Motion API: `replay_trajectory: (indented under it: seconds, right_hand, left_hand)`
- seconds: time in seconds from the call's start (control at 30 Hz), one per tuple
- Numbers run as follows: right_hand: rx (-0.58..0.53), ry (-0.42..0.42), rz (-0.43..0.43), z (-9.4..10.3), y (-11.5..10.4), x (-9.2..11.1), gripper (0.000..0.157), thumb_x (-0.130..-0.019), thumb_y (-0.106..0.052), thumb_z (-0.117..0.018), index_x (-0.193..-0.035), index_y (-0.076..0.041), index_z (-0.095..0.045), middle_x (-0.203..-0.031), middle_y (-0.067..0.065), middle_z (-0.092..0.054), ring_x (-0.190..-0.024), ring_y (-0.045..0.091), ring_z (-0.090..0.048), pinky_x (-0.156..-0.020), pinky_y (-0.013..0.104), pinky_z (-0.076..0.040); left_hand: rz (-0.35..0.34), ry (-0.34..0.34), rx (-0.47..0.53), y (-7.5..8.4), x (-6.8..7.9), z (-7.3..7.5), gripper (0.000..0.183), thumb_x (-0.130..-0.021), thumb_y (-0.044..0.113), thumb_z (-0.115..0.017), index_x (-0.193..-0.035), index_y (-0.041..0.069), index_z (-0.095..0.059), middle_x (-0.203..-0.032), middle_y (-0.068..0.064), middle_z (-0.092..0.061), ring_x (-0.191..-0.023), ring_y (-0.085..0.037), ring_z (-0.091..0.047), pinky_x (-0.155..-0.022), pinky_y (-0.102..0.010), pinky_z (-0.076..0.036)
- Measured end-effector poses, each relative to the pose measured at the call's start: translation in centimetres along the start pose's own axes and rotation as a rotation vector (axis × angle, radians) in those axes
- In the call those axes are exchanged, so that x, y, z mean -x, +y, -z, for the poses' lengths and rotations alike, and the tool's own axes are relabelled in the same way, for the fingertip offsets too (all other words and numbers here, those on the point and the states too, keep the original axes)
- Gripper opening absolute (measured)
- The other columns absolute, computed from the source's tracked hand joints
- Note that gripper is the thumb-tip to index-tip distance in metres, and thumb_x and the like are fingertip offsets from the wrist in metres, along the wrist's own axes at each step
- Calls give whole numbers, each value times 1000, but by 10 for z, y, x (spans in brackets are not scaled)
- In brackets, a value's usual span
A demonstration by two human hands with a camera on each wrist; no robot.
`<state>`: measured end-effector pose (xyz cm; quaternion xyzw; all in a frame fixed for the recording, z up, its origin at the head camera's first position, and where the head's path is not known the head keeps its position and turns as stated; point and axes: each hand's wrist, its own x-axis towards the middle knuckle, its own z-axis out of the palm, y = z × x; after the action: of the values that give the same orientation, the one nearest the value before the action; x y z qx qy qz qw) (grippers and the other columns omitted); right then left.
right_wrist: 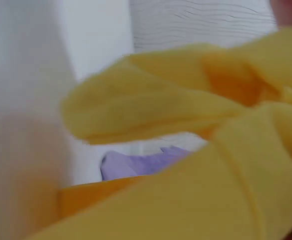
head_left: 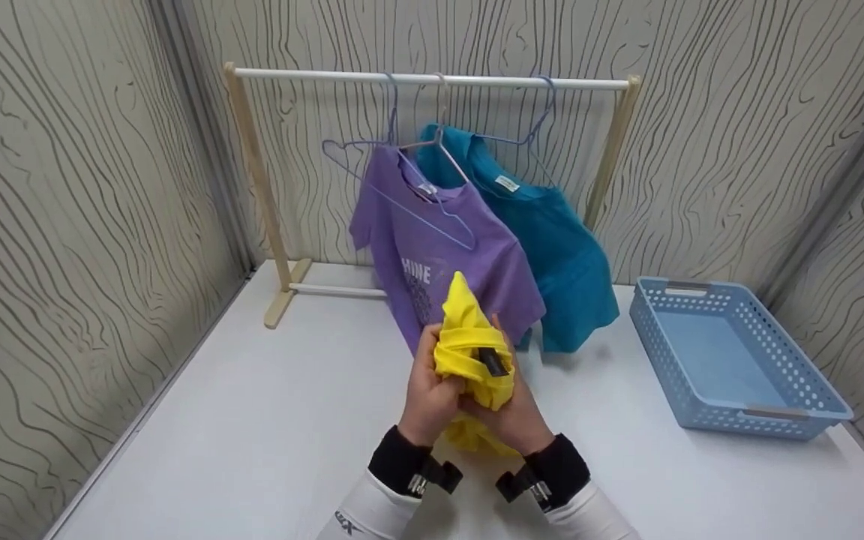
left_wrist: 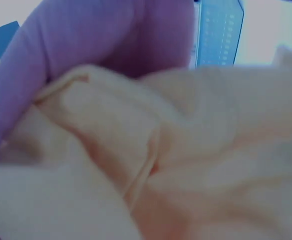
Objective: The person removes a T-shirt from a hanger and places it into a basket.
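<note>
A bunched yellow garment (head_left: 466,341) is held up between both hands, above the white table and in front of the clothes rack. My left hand (head_left: 430,394) grips its left side, fingers bent around the cloth. On the other side my right hand (head_left: 520,416) grips it too, with part of that hand hidden behind the folds. A small black patch (head_left: 492,361) shows in the gathered opening. Some yellow cloth hangs below the wrists. Close up, the left wrist view shows folded fabric (left_wrist: 101,130) against curled fingers; yellow folds (right_wrist: 150,110) fill much of the right wrist view.
A rack with a white rail (head_left: 312,73) stands at the back. From it hang a purple T-shirt (head_left: 488,240), a teal T-shirt (head_left: 578,270) and a tilted bluish wire hanger (head_left: 402,206) without clothing. At right sits a light-blue perforated basket (head_left: 702,409). Patterned walls enclose the table.
</note>
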<state>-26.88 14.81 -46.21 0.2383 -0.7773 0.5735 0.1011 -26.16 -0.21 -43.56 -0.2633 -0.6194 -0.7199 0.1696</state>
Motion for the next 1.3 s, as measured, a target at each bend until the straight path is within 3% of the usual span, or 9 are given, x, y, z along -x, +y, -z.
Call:
replay_trajectory:
  seconds: [0.17,0.3,0.37,0.47,0.63,0.83,1.07,1.2,1.3]
  right_hand:
    - [47,105,20,-1,-1,3,93,-84,-8,-85,-157,-8,-27,-145,9,-50,-123,6,-51,-112,13,-36]
    - [119,173,-90,1,-6,3,70,-90,-17,-80,-148,-13,-40,-135,5,-58,-118,15,-57,-114,27,-42]
    - [138,192,-133,2,-7,4,65,-93,-18,-78,-147,-14,-42,-134,5,-60,-117,18,-58,-114,34,-44]
    - [165,222,-137,5,-7,6,61,-95,-19,-75,-147,-14,-42,-134,7,-61,-116,19,-59,-112,35,-46]
    - [106,265,-139,15,-4,4,61,-96,-16,-73,-147,-12,-40,-134,9,-59,-116,19,-58,-110,33,-45]
    - [32,323,-262,30,-5,-1,66,-96,-18,-74,-148,-14,-35,-135,9,-54,-118,22,-54,-115,46,-42]
    - [-43,359,-285,38,-8,-3,66,-93,-16,-77,-145,-15,-36,-129,0,-55,-113,15,-55,-105,21,-44]
    - [-70,390,-267,41,-6,-4,65,-93,-12,-77,-144,-13,-38,-126,-4,-57,-111,10,-56,-101,16,-45]
    - [-76,396,-266,41,-6,-4,65,-93,-12,-77,-145,-13,-37,-126,-6,-57,-110,9,-57,-100,16,-46]
  left_hand:
    - [15,11,31,2,3,-3,52,-79,-14,-53,-128,-2,-45,-114,-10,-54,-104,-15,-56,-97,-28,-48]
    - [67,0,47,4,2,-4,52,-76,-14,-53,-127,-1,-46,-110,-5,-52,-102,-16,-55,-93,-27,-48]
    - [88,-13,59,6,2,-3,53,-74,-14,-52,-126,-3,-46,-109,-4,-52,-101,-16,-55,-91,-26,-49]
    - [103,-51,93,7,-1,-1,54,-76,-15,-53,-128,-5,-46,-113,-7,-53,-103,-15,-57,-92,-25,-50]
    - [61,-126,59,10,-8,9,63,-84,-11,-64,-142,-5,-41,-135,-19,-56,-124,-17,-57,-109,-29,-46]
    - [-9,-85,-206,9,-13,29,69,-92,5,-73,-152,4,-39,-150,-17,-52,-140,-34,-48,-112,-51,-42]
    - [-93,103,-733,-4,-17,58,78,-92,29,-78,-156,6,-39,-156,-17,-43,-144,-36,-34,-119,-59,-30]
    - [-74,159,-975,-13,-18,75,89,-89,39,-80,-160,11,-33,-161,-23,-32,-148,-44,-26,-115,-67,-27]
    - [-20,159,-1110,-18,-17,86,95,-88,45,-80,-162,15,-30,-167,-24,-20,-153,-45,-17,-117,-69,-23]
